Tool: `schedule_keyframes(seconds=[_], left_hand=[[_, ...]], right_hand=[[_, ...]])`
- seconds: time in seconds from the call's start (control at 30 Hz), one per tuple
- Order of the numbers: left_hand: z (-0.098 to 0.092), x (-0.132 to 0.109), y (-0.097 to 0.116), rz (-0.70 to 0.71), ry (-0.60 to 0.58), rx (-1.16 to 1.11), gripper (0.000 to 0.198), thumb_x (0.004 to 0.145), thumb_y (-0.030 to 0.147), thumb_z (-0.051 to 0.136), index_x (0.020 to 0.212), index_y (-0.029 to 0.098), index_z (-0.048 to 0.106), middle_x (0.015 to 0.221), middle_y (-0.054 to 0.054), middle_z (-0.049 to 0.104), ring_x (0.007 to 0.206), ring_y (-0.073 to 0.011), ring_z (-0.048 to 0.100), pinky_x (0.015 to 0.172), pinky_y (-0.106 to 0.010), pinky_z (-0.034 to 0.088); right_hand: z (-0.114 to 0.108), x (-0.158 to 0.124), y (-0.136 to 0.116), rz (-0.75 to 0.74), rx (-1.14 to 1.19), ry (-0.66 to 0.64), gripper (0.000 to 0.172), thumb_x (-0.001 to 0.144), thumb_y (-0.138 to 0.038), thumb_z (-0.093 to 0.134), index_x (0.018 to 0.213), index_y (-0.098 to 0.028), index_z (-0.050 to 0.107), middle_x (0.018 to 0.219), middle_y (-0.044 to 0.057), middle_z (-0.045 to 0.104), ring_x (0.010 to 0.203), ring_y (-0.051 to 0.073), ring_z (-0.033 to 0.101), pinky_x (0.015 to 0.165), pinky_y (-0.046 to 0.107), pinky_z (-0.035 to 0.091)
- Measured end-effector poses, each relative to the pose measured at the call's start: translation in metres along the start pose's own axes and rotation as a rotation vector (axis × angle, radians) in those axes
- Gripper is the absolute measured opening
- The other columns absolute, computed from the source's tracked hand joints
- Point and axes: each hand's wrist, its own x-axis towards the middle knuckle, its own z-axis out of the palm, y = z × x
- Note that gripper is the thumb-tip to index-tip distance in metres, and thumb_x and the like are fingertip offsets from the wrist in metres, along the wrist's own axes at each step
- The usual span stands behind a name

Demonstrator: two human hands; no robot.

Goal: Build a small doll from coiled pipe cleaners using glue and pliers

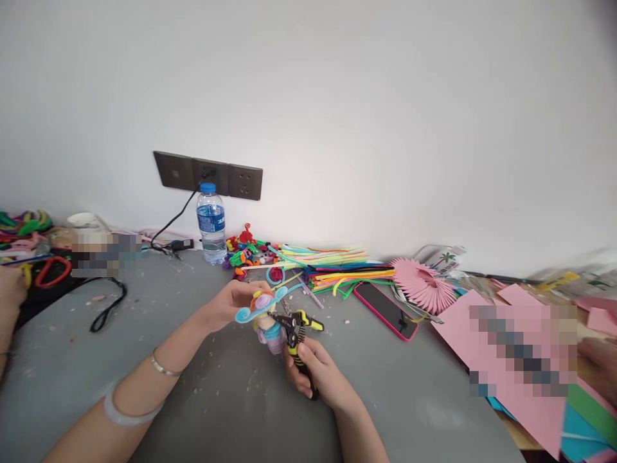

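Note:
My left hand (240,302) is closed on the upper part of a small pipe-cleaner figure (274,337). The figure has blue curled ends at its sides, some orange and lilac on top, and a lilac and blue lower body. Black and yellow wire-stripping pliers (297,341) are gripped in my right hand (318,370). Their jaws point at the figure's middle, over its front. I cannot tell whether they bite on it. My left fingertips are partly hidden behind the figure.
Bundled pipe cleaners (351,273) and small colourful figures (245,247) lie along the wall beside a water bottle (211,225). A phone (385,310), a pink folded-paper ring (424,284) and pink paper sheets (511,360) lie rightward. Other people's hands show at both edges; red-handled scissors (53,271) sit left.

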Motion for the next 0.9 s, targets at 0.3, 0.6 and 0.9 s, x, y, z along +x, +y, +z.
schedule_keyframes(seconds=[0.3,0.6,0.9], left_hand=[[-0.0026,-0.0017,0.0025,-0.033,-0.036,0.038,0.027,0.072,0.041,0.078,0.078,0.015,0.075,0.091,-0.008,0.056,0.081,-0.0178,0.048,0.072,-0.029,0.039],[-0.0066,-0.0036,-0.0030,-0.027,-0.031,0.036,0.028,0.073,0.038,0.078,0.088,0.015,0.077,0.095,-0.010,0.057,0.083,-0.0188,0.050,0.072,-0.029,0.041],[-0.0055,-0.0032,-0.0012,-0.015,-0.027,0.035,0.029,0.070,0.041,0.080,0.084,0.015,0.077,0.094,-0.010,0.059,0.080,-0.0189,0.051,0.072,-0.030,0.041]], right_hand=[[0.0006,-0.0011,-0.0015,0.033,-0.019,0.015,0.045,0.091,-0.059,0.050,0.080,-0.016,0.051,0.046,-0.010,0.038,0.035,0.004,0.030,0.036,0.016,0.026],[0.0003,-0.0006,-0.0006,0.027,-0.030,0.020,0.046,0.091,-0.060,0.050,0.079,-0.016,0.051,0.045,-0.010,0.038,0.034,0.004,0.031,0.036,0.017,0.027],[-0.0008,-0.0004,0.0005,0.010,-0.017,0.003,0.044,0.093,-0.058,0.049,0.080,-0.016,0.052,0.046,-0.010,0.038,0.034,0.004,0.031,0.036,0.017,0.026]])
